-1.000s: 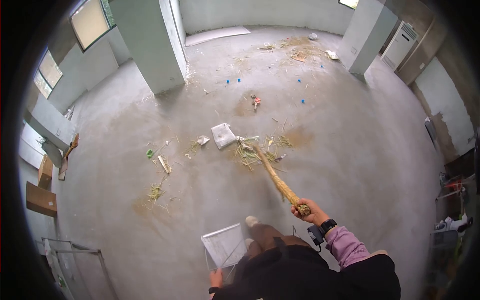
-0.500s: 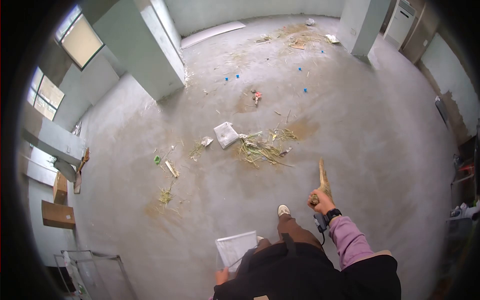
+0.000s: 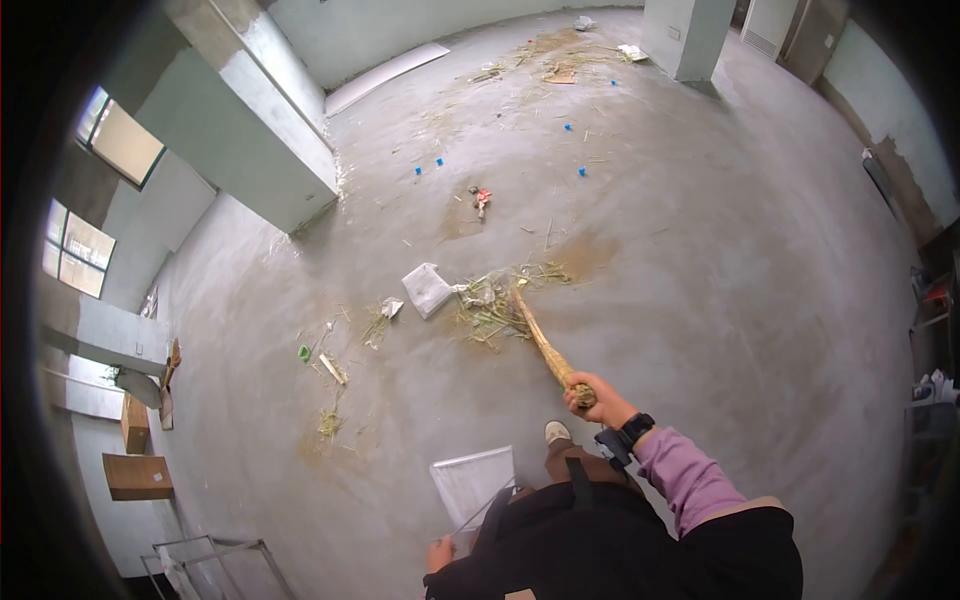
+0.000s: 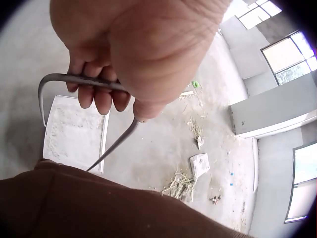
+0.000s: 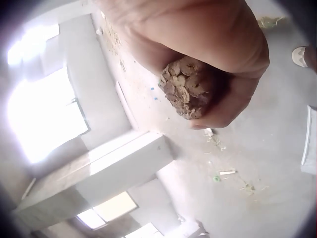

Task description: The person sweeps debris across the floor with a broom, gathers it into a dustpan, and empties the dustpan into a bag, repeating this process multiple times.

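Observation:
My right hand grips a straw broom by its handle. In the right wrist view the fingers wrap the handle's butt end, a bundle of cut stalks. The broom's far end reaches the right side of a pile of straw litter on the floor. Low by the left leg, my left hand holds a white dustpan. Its fingers curl round the bent metal handle in the left wrist view, with the pan hanging below.
A white flat packet lies against the pile's left side. Crumpled paper, a green scrap and more straw are scattered leftward. Farther off lie a red scrap and several blue bits. A pillar stands back left; cardboard boxes sit at left.
The broom swung off to the right, clear of the straw, then came back left to the pile. The right foot stepped forward. The dustpan stays low at the left.

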`<state>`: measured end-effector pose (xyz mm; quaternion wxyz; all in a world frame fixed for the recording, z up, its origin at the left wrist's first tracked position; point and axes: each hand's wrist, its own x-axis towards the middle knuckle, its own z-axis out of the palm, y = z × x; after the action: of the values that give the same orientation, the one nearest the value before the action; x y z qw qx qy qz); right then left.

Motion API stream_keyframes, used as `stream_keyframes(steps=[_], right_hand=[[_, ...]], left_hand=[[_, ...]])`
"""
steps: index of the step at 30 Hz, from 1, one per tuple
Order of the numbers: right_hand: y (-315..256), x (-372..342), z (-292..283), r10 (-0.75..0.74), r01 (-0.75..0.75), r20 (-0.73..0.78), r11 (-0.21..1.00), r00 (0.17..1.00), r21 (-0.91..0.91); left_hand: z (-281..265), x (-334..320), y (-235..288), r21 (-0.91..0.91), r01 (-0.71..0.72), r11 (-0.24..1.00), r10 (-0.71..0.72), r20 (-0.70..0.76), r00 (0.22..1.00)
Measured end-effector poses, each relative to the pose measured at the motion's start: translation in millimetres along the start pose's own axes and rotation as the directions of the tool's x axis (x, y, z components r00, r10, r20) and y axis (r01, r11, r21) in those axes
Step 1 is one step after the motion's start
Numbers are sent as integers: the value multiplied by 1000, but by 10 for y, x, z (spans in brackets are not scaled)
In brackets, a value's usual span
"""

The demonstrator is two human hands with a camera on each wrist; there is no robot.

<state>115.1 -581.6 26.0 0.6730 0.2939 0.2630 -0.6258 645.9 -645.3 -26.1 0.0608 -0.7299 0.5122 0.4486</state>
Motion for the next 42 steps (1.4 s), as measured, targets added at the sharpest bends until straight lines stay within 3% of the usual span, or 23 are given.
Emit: stream_keyframes(steps=[5,10,13,16,20,21,26,31,35,42], right_hand=[[-240,-499,-279,-63,69,-78,994,995,85],[-526,-727,-515,-246,250,-255,968,935,-17],[-780,-769,-474,-342,329,-356,939,870,-100],[-995,-551,-666,-389,372,-349,921,853,-117],[-1037,-375,-483,-372,274,-393,919,841,-284],[-959,-274,-463,-336,255,-346,932,876,-258],[-401,136,-180,-236,52,-343,882,909,-468],[-416,47,216,-151,30,-231,889,961,-458],[-587,-341,313,-181,95,-194,919,964,-383],[-908,-623,317,-359,121,-336,819,871,-561]], left_hand=[[193,329,89,71,-134,988,133,12,991],[221,378,441,179,-159,971,155,39,987],[167,253,806,112,-158,981,149,81,985],[190,369,916,53,-126,991,120,108,987],[63,211,1316,16,-140,990,136,142,980],[71,320,1308,12,-143,990,139,140,980],[162,816,1424,-179,-77,981,112,191,975],[117,1078,1483,-218,-133,967,173,176,969],[77,1127,1590,-152,-79,985,112,217,970],[201,1252,1555,-90,-76,993,89,152,984]])
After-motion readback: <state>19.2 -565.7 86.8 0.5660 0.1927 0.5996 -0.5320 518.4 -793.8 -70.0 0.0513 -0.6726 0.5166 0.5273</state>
